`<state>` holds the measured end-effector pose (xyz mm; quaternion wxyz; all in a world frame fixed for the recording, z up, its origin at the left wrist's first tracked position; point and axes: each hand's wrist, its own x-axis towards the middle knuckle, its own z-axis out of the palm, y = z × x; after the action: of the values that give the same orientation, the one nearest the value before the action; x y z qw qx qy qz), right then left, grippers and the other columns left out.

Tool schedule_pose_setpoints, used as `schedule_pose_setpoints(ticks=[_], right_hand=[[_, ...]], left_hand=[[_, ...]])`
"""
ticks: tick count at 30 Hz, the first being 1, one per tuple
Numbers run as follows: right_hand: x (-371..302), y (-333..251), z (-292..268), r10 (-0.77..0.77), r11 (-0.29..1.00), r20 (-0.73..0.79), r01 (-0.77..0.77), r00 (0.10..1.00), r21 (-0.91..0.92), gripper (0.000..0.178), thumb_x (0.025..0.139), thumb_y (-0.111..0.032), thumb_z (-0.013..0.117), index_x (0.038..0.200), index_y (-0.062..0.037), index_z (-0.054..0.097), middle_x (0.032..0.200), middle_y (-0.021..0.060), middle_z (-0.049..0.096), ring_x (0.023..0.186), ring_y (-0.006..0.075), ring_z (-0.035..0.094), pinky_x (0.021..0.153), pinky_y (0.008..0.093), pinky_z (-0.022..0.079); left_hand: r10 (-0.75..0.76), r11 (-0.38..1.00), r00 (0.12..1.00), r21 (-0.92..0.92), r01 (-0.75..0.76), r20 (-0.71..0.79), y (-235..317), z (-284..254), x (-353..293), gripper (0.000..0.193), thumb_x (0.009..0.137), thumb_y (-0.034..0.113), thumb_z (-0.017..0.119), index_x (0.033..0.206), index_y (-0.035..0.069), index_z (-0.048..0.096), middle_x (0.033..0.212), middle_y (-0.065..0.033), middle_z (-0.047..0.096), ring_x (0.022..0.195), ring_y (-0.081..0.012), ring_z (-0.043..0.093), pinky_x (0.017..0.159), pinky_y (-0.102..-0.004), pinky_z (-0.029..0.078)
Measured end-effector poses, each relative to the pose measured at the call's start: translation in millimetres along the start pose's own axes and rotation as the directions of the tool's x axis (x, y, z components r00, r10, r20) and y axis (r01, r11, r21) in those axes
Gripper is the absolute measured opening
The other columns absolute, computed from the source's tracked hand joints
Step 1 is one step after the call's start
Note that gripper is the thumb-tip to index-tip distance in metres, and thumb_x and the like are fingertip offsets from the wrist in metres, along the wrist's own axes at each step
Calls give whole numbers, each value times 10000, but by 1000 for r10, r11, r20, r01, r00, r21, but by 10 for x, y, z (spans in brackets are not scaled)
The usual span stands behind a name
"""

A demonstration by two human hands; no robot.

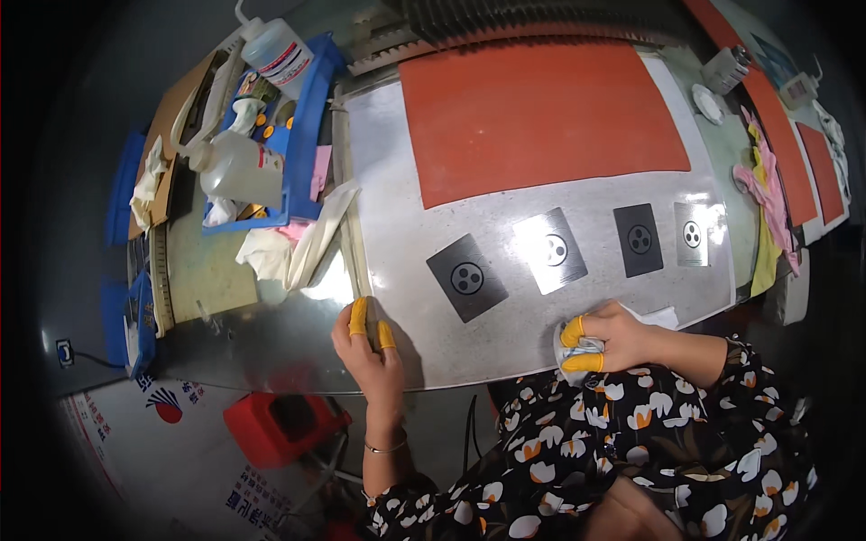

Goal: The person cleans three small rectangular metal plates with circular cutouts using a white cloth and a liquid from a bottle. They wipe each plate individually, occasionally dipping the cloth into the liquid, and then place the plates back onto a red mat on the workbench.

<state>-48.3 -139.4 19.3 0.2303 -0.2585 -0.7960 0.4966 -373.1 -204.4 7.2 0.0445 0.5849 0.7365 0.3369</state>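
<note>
My left hand (372, 359), with yellow finger cots on two fingers, rests at the near edge of the worktop on a narrow strip (357, 257). Its covered fingers are apart and hold nothing that I can see. My right hand (624, 337), also wearing yellow cots, is closed around a crumpled whitish cloth (572, 359) at the front edge. Beyond my hands, several small rectangular metal plates lie in a slanting row: a dark one (451, 287), a shiny silver one (566, 263), another dark one (638, 257) and a bright one (692, 255). Each bears a round three-dot mark.
A red-orange mat (541, 117) covers the back of the white sheet (388, 162). At left, a blue tray (311, 135) holds squeeze bottles (242, 169), with white cloths (271, 257) beside it. Pink and yellow cloths (767, 203) hang at right. A red container (275, 428) stands below.
</note>
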Motion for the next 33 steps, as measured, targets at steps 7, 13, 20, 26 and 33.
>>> schedule_pose_setpoints(ticks=[7,13,20,26,33], right_hand=[[44,35,16,-48,995,-50,52,998,81,255,742,-250,729,826,-50,594,686,101,608,535,308,575,494,334,446],[51,-80,-43,-33,998,-27,34,999,46,253,749,-251,721,830,-48,594,718,103,617,562,315,580,513,344,455],[-65,-31,28,-86,996,-60,86,995,-2,273,755,-307,717,832,-79,589,684,86,608,534,299,561,482,348,431],[-195,-5,-8,-90,993,-5,89,996,-83,309,754,-345,718,849,-79,592,690,86,612,539,277,574,476,331,430],[-226,42,17,-129,990,-53,125,990,-68,300,747,-342,720,848,-85,602,602,85,566,510,288,545,458,350,412]], left_hand=[[9,998,1000,60,-10,24,-9,19,-21,387,761,-13,561,1144,-43,514,1193,-174,468,1090,-335,440,950,-396,338],[18,986,1000,165,-21,22,37,4,-33,392,790,-4,537,1181,-18,511,1227,-172,449,1125,-327,434,976,-387,333],[76,975,997,208,-73,-7,54,39,-45,385,756,0,561,1137,-42,521,1182,-184,477,1075,-351,445,936,-410,344],[126,958,992,263,-116,-18,73,62,-30,375,738,1,571,1107,-53,528,1156,-187,496,1041,-362,459,906,-420,355],[127,946,992,302,-118,-9,108,77,-26,380,746,14,574,1119,-41,527,1163,-182,497,1039,-362,460,894,-429,360]])
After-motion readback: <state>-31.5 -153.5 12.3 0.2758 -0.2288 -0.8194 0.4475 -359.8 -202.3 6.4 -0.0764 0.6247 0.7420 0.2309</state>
